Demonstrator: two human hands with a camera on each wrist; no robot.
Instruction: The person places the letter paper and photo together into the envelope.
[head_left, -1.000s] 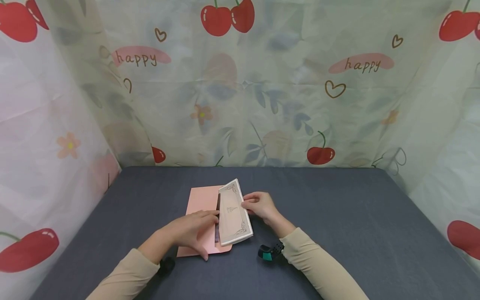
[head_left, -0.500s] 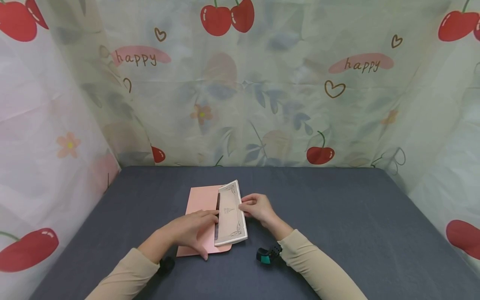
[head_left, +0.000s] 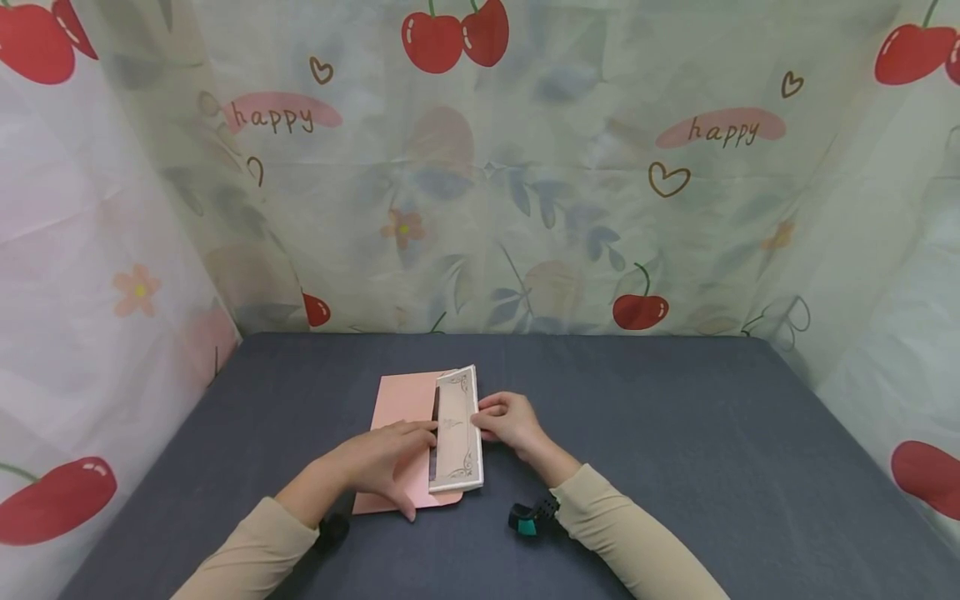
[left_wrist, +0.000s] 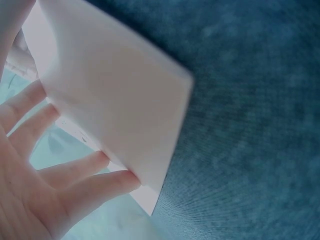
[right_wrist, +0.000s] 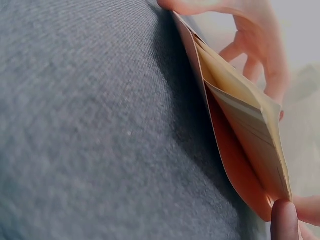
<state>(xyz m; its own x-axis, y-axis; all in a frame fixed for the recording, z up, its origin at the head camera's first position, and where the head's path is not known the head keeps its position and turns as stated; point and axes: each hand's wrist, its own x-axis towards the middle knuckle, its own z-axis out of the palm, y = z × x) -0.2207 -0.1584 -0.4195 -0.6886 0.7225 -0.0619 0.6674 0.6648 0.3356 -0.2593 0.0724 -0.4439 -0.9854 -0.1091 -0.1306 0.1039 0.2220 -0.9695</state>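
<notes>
Card (head_left: 454,437), tilted over pink envelope (head_left: 405,396): likely light, stiffish, crease-prone; best held at right edge, where right hand (head_left: 512,423) pinches; left hand (head_left: 392,460), fingers apart, on envelope.

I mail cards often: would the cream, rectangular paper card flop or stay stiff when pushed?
The cream, rectangular paper card probably stays fairly stiff: its face looks flat while the right hand's fingers pinch one edge. It's likely light, given that small pinch. Its thin layers, gaping in the right wrist view, might spread or crease.
</notes>
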